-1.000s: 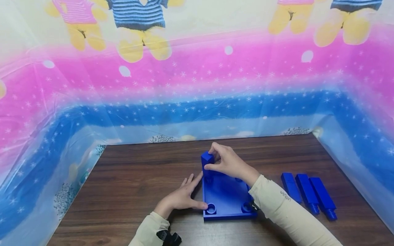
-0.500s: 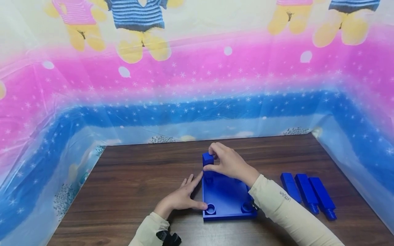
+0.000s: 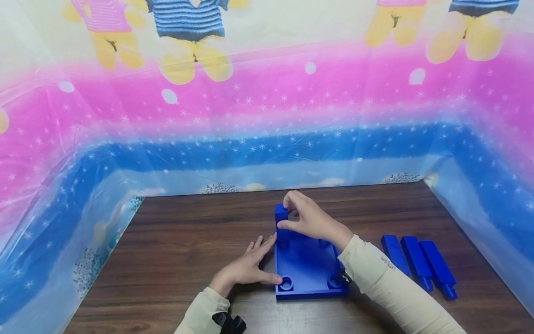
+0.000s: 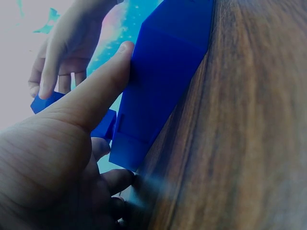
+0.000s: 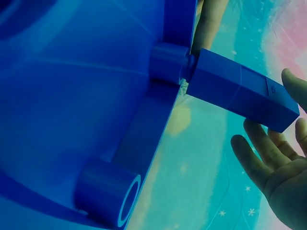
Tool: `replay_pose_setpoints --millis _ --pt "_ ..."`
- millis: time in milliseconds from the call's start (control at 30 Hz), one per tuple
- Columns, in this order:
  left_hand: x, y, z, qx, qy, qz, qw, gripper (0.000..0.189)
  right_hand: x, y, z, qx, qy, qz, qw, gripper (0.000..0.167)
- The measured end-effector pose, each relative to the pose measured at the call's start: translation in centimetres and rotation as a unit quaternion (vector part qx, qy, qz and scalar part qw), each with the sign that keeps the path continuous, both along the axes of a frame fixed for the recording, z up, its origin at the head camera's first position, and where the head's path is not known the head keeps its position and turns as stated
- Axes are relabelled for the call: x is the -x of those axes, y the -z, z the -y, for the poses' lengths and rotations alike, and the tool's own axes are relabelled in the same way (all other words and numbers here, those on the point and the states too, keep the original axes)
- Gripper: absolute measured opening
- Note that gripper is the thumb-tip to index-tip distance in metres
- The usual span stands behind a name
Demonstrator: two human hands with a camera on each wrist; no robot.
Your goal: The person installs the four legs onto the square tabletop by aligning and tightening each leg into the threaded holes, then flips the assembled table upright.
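A blue square table leg (image 3: 281, 213) stands upright at the far left corner of a blue tabletop panel (image 3: 308, 264), which lies with its sockets up. In the right wrist view the narrow end of the leg (image 5: 240, 88) sits at the mouth of a round corner socket (image 5: 168, 62). My right hand (image 3: 310, 220) holds the leg near its top between thumb and fingers. My left hand (image 3: 246, 269) lies along the panel's left side, fingers stretched out, thumb touching beside the near left socket (image 3: 285, 283). In the left wrist view its thumb rests against the panel's side (image 4: 158, 81).
Three more blue legs lie side by side on the wooden table (image 3: 187, 246) to the right, the middle one (image 3: 415, 260) between the other two. A printed curtain (image 3: 267, 153) borders the table at the back and sides. The near right socket (image 3: 335, 281) is beside my right sleeve.
The leg in my right hand has gone from a slight lean and turned pose to standing straighter, with a flat side facing me. My left hand and the panel have stayed put.
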State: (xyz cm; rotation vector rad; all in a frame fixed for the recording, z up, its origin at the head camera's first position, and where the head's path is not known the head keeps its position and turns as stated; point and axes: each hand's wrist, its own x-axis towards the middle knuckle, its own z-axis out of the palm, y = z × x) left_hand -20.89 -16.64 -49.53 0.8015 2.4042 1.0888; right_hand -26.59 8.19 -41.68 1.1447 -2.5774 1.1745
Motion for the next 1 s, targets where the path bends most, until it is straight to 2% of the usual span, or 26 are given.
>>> replay_pose_setpoints --millis 300,467,1000 --pt "0.05 -0.04 0.0 -0.001 0.001 0.003 1.0 0.114 0.26 -0.03 -0.22 0.0 -0.035 0.013 0.9993 0.053" --pt "0.06 -0.01 0.03 0.001 0.001 0.006 1.0 0.114 0.14 -0.06 -0.44 -0.012 -0.043 0.003 0.999 0.051" --pt "0.13 0.14 0.02 -0.001 -0.001 0.005 1.0 0.114 0.65 -0.41 -0.75 -0.02 -0.076 0.034 0.9964 0.049"
